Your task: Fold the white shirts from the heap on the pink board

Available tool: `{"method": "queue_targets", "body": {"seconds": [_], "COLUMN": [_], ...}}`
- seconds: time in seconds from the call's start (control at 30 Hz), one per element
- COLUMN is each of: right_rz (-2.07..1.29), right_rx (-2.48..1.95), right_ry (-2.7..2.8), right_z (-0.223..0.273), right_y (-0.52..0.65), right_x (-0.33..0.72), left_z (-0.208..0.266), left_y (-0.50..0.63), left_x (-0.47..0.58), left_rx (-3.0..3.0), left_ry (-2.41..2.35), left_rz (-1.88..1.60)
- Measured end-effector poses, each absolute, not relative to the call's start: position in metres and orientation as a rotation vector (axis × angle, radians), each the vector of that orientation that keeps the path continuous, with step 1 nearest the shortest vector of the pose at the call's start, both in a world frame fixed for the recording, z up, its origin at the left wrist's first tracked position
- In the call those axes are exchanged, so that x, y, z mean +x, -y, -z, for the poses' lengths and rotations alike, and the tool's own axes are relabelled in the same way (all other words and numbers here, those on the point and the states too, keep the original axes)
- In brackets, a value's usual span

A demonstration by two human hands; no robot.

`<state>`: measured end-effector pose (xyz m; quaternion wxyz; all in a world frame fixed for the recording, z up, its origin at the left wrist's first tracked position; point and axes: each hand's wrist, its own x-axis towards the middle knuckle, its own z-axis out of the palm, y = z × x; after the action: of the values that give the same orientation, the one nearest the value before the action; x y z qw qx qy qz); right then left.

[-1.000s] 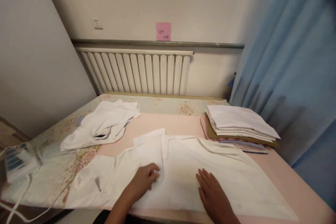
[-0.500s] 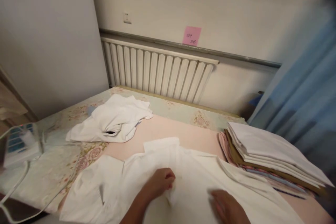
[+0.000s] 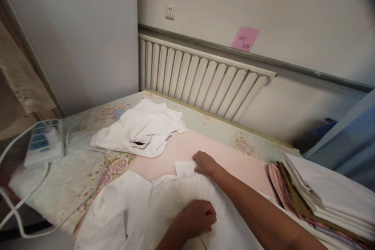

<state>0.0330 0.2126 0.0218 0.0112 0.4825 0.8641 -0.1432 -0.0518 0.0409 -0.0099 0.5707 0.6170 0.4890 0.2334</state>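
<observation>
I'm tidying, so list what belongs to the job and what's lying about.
The job:
spread white cloth garment, left hand over it, right hand at its far edge

Seemingly lying about:
crumpled white cloth garment
folded multicoloured cloth stack
white oblong plastic power strip

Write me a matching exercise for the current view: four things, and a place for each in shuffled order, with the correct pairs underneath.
Things
1. Pink note
2. Power strip
3. Folded stack
4. Right hand

Places
A. At the far edge of the spread white garment
B. At the picture's right, near the blue curtain
C. On the wall, above the radiator
D. At the picture's left, on the floral cover

Pairs
1-C, 2-D, 3-B, 4-A
</observation>
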Motion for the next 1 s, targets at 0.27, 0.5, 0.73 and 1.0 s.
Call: {"method": "queue_targets", "body": {"seconds": [0.27,0.5,0.73,1.0], "right_rz": [0.55,0.484,0.673,0.487], "right_rx": [1.592,2.045,2.069,2.013], "right_ry": [-2.605,-2.484,-2.412,-2.546], "right_z": [-0.027,-0.018,-0.009,-0.039], "right_y": [-0.263,-0.302,-0.295,-0.269], "right_x": [0.043,0.072,0.093,0.092], "left_z": [0.021,0.015,0.024,0.025], "left_y": [-0.047,-0.052,-0.06,-0.061], "left_x": [-0.05,-0.051,-0.045,-0.046], "left_rx": [1.339,1.32,1.224,1.279], "left_ry": [-1.117,-1.161,-1.143,-1.126], "left_rz": [-0.53,-0.632,-0.659,-0.646]}}
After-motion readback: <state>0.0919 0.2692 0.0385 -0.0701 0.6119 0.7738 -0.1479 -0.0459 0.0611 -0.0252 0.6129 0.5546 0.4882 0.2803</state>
